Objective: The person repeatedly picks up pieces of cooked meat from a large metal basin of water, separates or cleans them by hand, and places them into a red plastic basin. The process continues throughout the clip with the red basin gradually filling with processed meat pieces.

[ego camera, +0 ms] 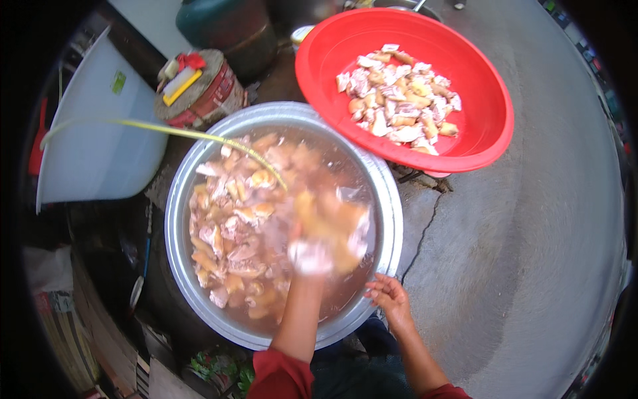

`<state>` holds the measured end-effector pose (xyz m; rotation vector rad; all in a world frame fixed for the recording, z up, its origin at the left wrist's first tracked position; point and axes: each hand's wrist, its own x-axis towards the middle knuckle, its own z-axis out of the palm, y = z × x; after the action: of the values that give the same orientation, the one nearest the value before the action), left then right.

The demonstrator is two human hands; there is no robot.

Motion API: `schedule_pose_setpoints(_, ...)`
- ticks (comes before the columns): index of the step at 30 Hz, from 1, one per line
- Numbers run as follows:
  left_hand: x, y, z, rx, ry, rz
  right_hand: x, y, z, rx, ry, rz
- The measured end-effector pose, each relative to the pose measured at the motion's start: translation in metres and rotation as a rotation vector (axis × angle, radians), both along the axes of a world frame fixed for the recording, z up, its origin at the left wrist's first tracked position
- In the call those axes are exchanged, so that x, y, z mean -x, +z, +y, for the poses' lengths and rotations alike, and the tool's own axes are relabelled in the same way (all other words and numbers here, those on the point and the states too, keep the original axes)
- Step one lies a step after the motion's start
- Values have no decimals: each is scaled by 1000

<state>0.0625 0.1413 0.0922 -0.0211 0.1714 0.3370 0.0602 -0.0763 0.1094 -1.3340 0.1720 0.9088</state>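
A wide metal basin (392, 239) holds cloudy reddish water and many chopped meat pieces (244, 249) with skin on. My left hand (299, 237) is in the basin, blurred and mostly hidden behind blurred meat pieces (339, 224); whether it grips them I cannot tell. At the basin's lower right rim is my right hand (389, 294), fingers apart and holding nothing. A yellow-green hose (199, 133) reaches over the left rim, its end at the water. Up and to the right, a red plastic basin (483, 99) holds more chopped meat (403, 99).
A large whitish tub (104, 144) stands tilted at the left. Behind the metal basin are a round container (204, 95) with a yellow-edged brush (182, 87) on top and a dark green gas cylinder (227, 40). Cracked concrete floor (498, 239) lies at the right; leafy plants (214, 366) are below.
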Motion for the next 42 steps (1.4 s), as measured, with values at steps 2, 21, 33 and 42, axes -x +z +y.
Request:
schedule_pose_setpoints(2, -85, 22, 15, 54, -143, -363, 4, 2, -11, -41, -28, 13)
schedule_pose_setpoints(21, 139, -58, -31, -2181, -176, 1059, -30, -68, 104, 719, 1098, -857)
schedule_pose_setpoints(33, 133, -152, -1, -1866, -246, 1282, 34, -143, 128, 774, 1087, -747)
schedule_pose_setpoints(42, 145, -138, 4, -1764, -142, 1038, 32, -115, 107, 342, 540, 40)
